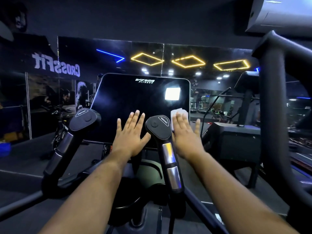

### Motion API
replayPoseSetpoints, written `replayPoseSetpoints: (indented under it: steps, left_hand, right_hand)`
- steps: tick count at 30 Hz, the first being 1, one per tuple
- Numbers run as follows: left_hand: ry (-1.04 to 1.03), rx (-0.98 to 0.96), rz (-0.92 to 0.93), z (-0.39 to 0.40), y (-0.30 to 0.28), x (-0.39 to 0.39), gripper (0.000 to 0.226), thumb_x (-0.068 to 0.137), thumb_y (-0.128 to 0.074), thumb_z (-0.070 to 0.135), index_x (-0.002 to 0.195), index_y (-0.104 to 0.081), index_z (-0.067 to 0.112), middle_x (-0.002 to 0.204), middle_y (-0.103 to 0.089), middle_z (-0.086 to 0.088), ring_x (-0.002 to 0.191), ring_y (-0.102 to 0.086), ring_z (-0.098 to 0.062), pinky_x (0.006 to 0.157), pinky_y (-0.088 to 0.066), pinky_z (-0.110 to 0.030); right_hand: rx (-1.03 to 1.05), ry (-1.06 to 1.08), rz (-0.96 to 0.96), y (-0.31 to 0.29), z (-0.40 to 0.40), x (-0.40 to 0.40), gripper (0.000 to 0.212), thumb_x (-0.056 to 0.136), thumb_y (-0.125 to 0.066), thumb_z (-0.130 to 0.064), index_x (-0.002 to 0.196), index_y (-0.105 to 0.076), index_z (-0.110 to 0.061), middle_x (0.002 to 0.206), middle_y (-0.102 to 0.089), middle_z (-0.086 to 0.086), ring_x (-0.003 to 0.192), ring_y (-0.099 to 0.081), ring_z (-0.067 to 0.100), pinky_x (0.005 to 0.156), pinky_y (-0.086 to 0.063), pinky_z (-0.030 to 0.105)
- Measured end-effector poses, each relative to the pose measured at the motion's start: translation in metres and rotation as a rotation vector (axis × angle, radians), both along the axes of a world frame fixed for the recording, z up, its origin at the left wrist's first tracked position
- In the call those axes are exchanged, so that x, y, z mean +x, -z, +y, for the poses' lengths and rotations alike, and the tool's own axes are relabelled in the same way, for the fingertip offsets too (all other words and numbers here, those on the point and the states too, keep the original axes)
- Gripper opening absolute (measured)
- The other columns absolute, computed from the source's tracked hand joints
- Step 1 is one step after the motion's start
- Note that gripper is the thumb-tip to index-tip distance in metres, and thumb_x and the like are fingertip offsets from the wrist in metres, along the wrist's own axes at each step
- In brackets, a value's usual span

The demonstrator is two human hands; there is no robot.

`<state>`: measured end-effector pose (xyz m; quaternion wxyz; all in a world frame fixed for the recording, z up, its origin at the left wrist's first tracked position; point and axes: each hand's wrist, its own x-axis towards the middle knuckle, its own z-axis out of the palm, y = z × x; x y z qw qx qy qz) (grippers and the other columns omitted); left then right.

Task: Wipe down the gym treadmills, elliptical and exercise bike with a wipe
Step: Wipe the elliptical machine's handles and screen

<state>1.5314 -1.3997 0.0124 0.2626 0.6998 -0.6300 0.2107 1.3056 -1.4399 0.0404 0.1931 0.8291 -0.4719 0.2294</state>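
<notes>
Dark walls, mirror (185, 54) (yellow diamond lights (188, 61) reflected).

Both arms outstretched, left hand (130, 132) and right hand (184, 135) flat, fingers (137, 115) spread

A mirror (185, 53) covered the far wall, reflecting three yellow diamond lights (188, 61) and a blue strip light (110, 55). On the left, a reversed "CrossFit" sign (56, 65) sat above a dark mural (50, 93). A white air conditioner (280, 14) hung at the upper right.
</notes>
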Motion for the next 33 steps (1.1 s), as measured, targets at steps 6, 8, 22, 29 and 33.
replayPoseSetpoints:
  steps: [6,8,22,29,33]
  left_hand:
    - [0.006,0.056,0.017,0.001,-0.003,-0.001,0.083,0.098,-0.017,0.06,0.156,0.03,0.023,0.163,0.034,0.011,0.148,0.033,-0.006,0.122,0.019,-0.052]
    - [0.002,0.072,0.012,0.003,-0.005,-0.001,0.083,0.099,-0.018,0.06,0.154,0.032,0.023,0.161,0.038,0.01,0.147,0.035,-0.006,0.122,0.02,-0.051]
    - [-0.009,0.007,-0.008,0.0,-0.004,0.003,0.095,0.076,0.005,0.073,0.158,0.024,0.028,0.162,0.035,0.012,0.145,0.037,-0.004,0.12,0.022,-0.047]
    - [0.01,0.001,0.01,0.002,-0.004,0.002,0.094,0.077,0.006,0.073,0.158,0.022,0.028,0.162,0.033,0.012,0.146,0.036,-0.004,0.123,0.02,-0.048]
    - [-0.003,0.005,-0.004,0.003,-0.004,0.001,0.094,0.077,0.008,0.073,0.158,0.023,0.028,0.163,0.034,0.011,0.146,0.037,-0.005,0.122,0.02,-0.049]
  right_hand:
    - [-0.077,-0.214,0.202,0.0,0.008,0.015,0.068,0.102,-0.018,-0.054,0.162,0.002,-0.031,0.17,0.005,-0.004,0.155,0.012,0.011,0.117,0.019,0.063]
    - [-0.073,-0.031,0.057,-0.04,-0.025,0.005,0.066,0.101,-0.009,-0.056,0.162,0.0,-0.032,0.171,0.002,-0.002,0.156,0.003,0.013,0.116,0.018,0.067]
    - [-0.057,0.069,-0.348,-0.085,-0.08,0.014,0.065,0.107,-0.018,-0.052,0.162,0.0,-0.024,0.171,0.005,0.002,0.156,0.013,0.019,0.117,0.004,0.072]
    - [-0.168,0.11,-0.17,-0.083,-0.077,0.02,0.071,0.104,-0.018,-0.059,0.162,0.002,-0.024,0.163,0.034,0.0,0.148,0.037,0.024,0.112,0.018,0.07]
    - [-0.251,0.168,-0.052,-0.08,-0.071,0.029,0.076,0.103,-0.012,-0.06,0.162,0.004,-0.014,0.163,0.034,0.0,0.147,0.037,0.024,0.112,0.017,0.074]
